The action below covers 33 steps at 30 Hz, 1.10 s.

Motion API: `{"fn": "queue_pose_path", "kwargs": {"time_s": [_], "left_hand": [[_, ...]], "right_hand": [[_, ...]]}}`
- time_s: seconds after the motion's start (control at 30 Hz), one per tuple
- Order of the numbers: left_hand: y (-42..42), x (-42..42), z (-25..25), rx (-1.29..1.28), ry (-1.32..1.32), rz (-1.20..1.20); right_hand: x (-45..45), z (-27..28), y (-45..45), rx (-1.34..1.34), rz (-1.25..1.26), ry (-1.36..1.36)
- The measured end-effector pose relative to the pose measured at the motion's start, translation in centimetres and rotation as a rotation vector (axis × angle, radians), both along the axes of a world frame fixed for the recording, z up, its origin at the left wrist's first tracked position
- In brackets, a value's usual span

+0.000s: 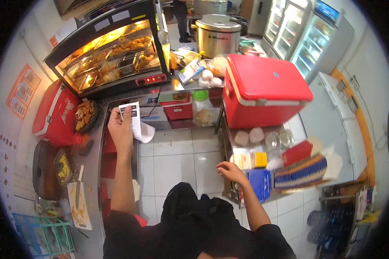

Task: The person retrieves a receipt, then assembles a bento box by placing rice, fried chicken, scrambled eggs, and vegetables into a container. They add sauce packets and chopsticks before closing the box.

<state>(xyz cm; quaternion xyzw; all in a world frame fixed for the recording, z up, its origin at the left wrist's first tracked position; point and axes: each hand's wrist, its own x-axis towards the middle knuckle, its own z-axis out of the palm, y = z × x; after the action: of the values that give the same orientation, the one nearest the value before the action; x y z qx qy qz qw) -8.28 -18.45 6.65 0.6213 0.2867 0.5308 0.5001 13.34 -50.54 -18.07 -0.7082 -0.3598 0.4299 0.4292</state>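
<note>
My left hand [120,129] pinches a white paper slip [135,120] between thumb and fingers, above the edge of the steel counter. The slip bears print, and its lower end curls away to the right. Lower down on the right, my right hand [232,174] hangs over the floor with loosely bent fingers and nothing visible in them. Nearest to it are a yellow and white box [258,159] and a blue plastic container [260,184] on the side table.
A lit food warmer [113,58] with fried pieces stands ahead left. Red cooler boxes [265,84] flank both sides. A knife [79,186] lies on a white cutting board [81,210] at left. Behind the front counter stands a large steel pot [218,37]; a person's legs [181,22] show beyond.
</note>
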Motion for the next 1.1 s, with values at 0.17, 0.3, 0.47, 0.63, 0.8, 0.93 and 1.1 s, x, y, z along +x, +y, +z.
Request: {"fn": "queue_pose_path", "kwargs": {"time_s": [0.17, 0.3, 0.47, 0.63, 0.8, 0.93, 1.1], "left_hand": [[10.5, 4.9, 1.6, 0.239, -0.133, 0.169], [19.4, 10.9, 7.3, 0.445, -0.229, 0.248], [32.1, 17.5, 14.6, 0.517, -0.175, 0.257], [43.5, 22.4, 16.8, 0.619, -0.035, 0.494], [45.8, 24.5, 17.2, 0.814, 0.122, 0.673], [46.6, 23.9, 15.8, 0.762, 0.392, 0.854], [44.5, 23.8, 16.8, 1.019, 0.421, 0.779]], "right_hand": [[5.6, -1.2, 10.5, 0.012, 0.014, 0.113], [7.7, -2.7, 17.9, -0.097, 0.123, 0.279], [12.7, 0.6, 28.7, 0.003, 0.117, 0.245], [19.1, 5.7, 37.4, 0.225, 0.010, 0.238], [29.7, 7.3, 44.8, 0.317, -0.052, 0.046], [34.4, 12.4, 53.7, 0.447, -0.077, -0.169], [41.6, 12.0, 67.8, 0.334, -0.046, -0.298]]}}
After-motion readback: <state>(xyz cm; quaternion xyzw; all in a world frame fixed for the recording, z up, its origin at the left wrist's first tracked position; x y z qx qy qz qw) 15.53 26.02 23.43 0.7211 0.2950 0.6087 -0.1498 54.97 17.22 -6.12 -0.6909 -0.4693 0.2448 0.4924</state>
